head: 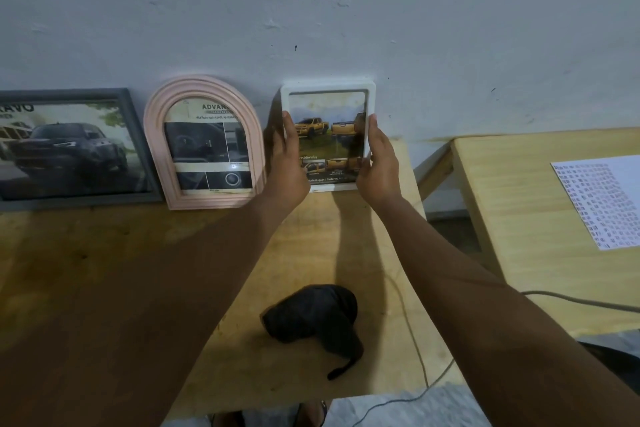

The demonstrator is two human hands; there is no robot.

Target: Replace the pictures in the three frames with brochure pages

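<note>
A wooden table [104, 253] stands against the wall, with 3 frames leaning upright along its back edge. Left is the grey frame [135, 135] with a dark truck page, then the pink arched frame [156, 135]. The white frame [327, 88] — yellow pickup page inside — is gripped at its sides by the left hand [289, 163] and right hand [377, 166], fingers closed on the edges. A black cloth [311, 315] lies nearer.
</note>
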